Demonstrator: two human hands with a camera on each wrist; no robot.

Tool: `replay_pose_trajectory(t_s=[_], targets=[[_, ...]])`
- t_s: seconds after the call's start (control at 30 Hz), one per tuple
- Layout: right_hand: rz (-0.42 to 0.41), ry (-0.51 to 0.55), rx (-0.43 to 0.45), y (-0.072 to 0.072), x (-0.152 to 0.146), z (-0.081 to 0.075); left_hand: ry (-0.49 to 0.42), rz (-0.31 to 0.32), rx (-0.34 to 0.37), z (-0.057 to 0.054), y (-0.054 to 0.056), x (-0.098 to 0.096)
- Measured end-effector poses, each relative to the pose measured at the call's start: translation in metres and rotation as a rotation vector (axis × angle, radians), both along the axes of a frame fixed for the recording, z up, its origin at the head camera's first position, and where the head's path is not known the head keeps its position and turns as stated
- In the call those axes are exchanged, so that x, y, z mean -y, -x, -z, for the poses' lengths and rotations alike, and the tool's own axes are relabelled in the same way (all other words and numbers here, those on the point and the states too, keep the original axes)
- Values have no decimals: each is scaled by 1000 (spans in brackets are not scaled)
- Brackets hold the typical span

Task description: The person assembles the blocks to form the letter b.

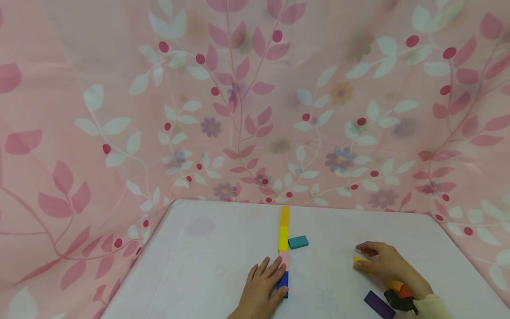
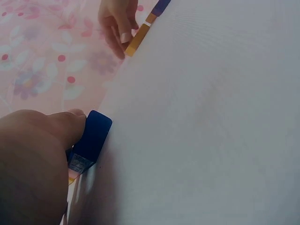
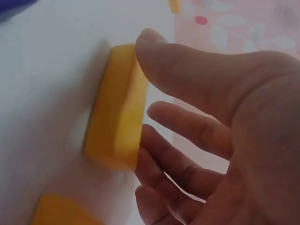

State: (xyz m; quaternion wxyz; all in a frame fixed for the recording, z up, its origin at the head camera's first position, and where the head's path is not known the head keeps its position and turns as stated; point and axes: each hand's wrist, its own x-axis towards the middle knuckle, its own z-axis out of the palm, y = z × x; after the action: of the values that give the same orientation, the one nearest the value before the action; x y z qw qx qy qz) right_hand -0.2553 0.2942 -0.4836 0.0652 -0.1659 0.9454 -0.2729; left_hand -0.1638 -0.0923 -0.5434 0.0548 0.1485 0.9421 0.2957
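A straight row of blocks runs away across the table: blue [image 1: 282,284] nearest, then pink [image 1: 283,260], bright yellow [image 1: 283,238] and orange-yellow [image 1: 284,215] at the far end. My left hand [image 1: 260,287] rests beside the near end, fingers spread and fairly straight. Its thumb touches the blue block [image 2: 93,136]; its index fingertip lies by the joint with the pink one. On the right, my right hand [image 1: 384,263] is at a yellow block [image 3: 115,108], thumb on its edge. The other fingers are loosely bent, with a gap between index finger and block in the head view.
A teal block [image 1: 298,242] lies right of the row, close to the bright yellow block. Below the right hand are a purple block [image 1: 379,305], a dark green block [image 1: 399,301], an orange block [image 1: 394,285] and a red one [image 1: 405,291]. Floral cloth [image 1: 255,110] hangs behind the white table [image 1: 191,261].
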Motion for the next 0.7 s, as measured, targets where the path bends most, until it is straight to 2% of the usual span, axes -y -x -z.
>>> replay_pose_trajectory(t_s=[0.27, 0.43, 0.7], targets=[[69, -22, 79, -11, -6, 6, -18, -4, -8, 0, -1, 0], [72, -21, 33, -15, -6, 9, -27, -2, -7, 1, -1, 1], [71, -93, -66, -18, -10, 12, -23, -1, 19, -1, 0, 0]])
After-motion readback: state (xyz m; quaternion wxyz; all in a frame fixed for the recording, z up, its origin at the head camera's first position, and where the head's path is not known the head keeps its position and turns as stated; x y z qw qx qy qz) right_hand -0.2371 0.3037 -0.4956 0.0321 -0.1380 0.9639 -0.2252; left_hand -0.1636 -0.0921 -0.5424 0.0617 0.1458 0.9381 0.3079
